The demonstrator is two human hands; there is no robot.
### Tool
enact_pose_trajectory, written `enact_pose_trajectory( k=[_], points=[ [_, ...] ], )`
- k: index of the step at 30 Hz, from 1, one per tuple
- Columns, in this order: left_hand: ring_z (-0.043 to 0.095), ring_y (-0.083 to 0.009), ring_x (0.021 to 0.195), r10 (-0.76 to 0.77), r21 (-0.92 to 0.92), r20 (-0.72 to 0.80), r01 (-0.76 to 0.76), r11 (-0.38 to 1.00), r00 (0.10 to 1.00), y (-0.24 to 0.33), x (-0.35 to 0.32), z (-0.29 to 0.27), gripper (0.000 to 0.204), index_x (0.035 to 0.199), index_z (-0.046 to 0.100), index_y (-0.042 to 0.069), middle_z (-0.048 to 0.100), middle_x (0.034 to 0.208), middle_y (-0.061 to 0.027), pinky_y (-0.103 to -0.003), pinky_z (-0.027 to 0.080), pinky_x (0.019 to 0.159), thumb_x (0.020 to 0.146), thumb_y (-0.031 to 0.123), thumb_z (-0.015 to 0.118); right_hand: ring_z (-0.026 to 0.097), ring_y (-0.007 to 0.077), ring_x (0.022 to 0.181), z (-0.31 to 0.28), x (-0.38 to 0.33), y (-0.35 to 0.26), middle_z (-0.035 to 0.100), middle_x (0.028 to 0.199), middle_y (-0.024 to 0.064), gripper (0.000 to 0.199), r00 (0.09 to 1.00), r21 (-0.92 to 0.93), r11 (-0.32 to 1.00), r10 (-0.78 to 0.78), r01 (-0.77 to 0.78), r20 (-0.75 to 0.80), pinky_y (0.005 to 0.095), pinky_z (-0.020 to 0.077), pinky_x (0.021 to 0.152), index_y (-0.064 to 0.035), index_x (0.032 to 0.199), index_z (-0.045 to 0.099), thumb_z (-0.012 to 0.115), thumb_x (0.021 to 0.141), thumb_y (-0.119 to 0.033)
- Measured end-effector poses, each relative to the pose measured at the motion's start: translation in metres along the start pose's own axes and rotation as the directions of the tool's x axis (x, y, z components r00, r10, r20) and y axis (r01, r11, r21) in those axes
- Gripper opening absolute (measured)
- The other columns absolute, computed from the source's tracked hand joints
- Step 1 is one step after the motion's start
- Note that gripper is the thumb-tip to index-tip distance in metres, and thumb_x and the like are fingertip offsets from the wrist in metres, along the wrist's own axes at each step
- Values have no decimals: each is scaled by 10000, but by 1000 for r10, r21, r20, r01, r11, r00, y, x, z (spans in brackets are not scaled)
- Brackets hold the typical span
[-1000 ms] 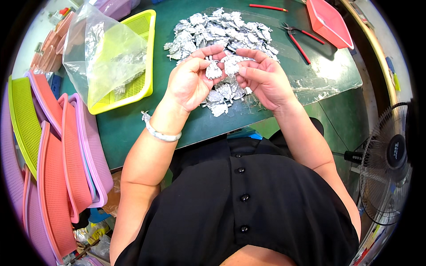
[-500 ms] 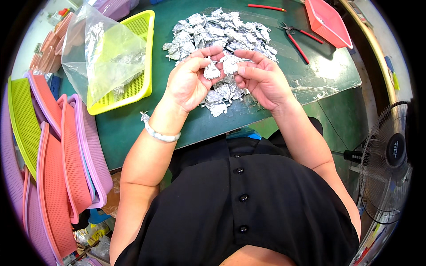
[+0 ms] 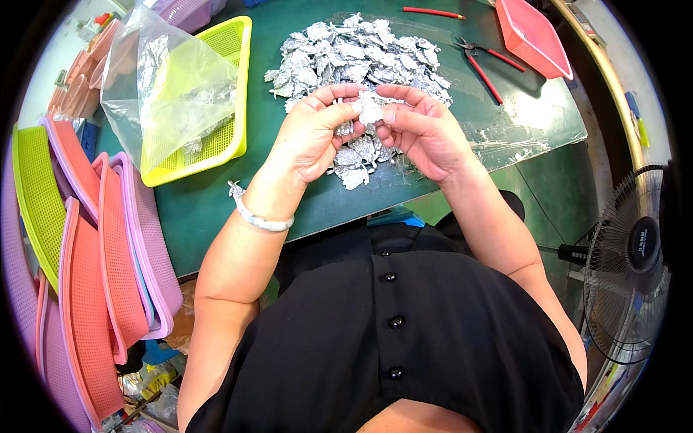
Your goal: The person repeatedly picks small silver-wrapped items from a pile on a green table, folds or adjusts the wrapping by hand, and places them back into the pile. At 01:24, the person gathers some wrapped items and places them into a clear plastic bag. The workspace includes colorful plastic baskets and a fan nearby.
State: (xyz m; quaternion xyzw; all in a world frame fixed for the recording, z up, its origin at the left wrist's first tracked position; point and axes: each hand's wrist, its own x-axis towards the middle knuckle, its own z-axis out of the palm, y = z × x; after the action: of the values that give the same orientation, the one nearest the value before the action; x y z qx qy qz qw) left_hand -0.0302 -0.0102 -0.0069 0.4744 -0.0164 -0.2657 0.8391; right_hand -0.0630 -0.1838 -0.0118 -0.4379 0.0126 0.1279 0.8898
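Between my two hands is a small, flat, silver-coloured metal casting (image 3: 371, 108) with an irregular outline. The thumb and fingers of my left hand (image 3: 307, 141) are closed at its left edge, and a second silver piece (image 3: 343, 128) shows lower down by the curled fingers of that hand. My right hand (image 3: 431, 141) pinches the casting from the right. Beyond both hands lies a large heap of similar silver castings (image 3: 354, 54). A smaller cluster of castings (image 3: 354, 162) lies just below my fingers on the green table (image 3: 216, 224).
At left, a yellow-green basket (image 3: 242, 94) holds a clear plastic bag (image 3: 173, 94) of silver pieces. Red-handled cutters (image 3: 482, 65), a red stick (image 3: 433, 12) and a pink tray (image 3: 534, 43) lie at right. Stacked baskets (image 3: 94, 289) crowd the left; a fan (image 3: 628, 260) stands right.
My left thumb and fingers have come up against the casting in my right hand. The other piece, earlier plainly visible at the left fingertips, is now partly hidden lower down.
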Motion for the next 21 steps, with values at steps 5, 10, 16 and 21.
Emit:
enact_pose_trajectory(
  k=[5, 10, 16, 21],
  points=[
    [555, -126, 767, 17, 6, -22, -17, 1000, 1000, 0, -1, 1, 248, 1027, 535, 20, 572, 915, -54, -263, 488, 700, 785, 24, 593, 581, 165, 687, 2, -3, 1, 580, 815, 111, 451, 998, -36, 999, -24, 26, 52, 243, 467, 590, 57, 1149, 394, 595, 746, 32],
    [558, -135, 784, 24, 20, -38, -23, 1000, 999, -1, 0, 0, 268, 1030, 532, 13, 551, 936, -58, -260, 486, 705, 770, 5, 595, 582, 144, 694, 7, -6, 3, 580, 818, 94, 491, 998, -111, 992, -51, 53, 22, 228, 464, 592, 53, 1159, 385, 612, 724, 52],
    [552, -132, 792, 68, 61, -31, -66, 996, 997, 0, -3, 4, 278, 1032, 534, 8, 529, 950, -58, -253, 483, 710, 763, 3, 602, 579, 136, 689, 9, -5, 6, 572, 803, 78, 501, 997, -134, 988, -81, 81, 4, 221, 460, 589, 51, 1157, 383, 619, 715, 56],
    [543, -121, 766, 106, 90, -31, -103, 991, 994, -2, -3, 6, 287, 1038, 535, 5, 518, 959, -61, -243, 479, 696, 760, 3, 606, 576, 132, 685, 9, -6, 7, 567, 798, 73, 501, 996, -133, 987, -91, 90, -1, 220, 458, 589, 49, 1156, 383, 619, 714, 58]
  ],
)
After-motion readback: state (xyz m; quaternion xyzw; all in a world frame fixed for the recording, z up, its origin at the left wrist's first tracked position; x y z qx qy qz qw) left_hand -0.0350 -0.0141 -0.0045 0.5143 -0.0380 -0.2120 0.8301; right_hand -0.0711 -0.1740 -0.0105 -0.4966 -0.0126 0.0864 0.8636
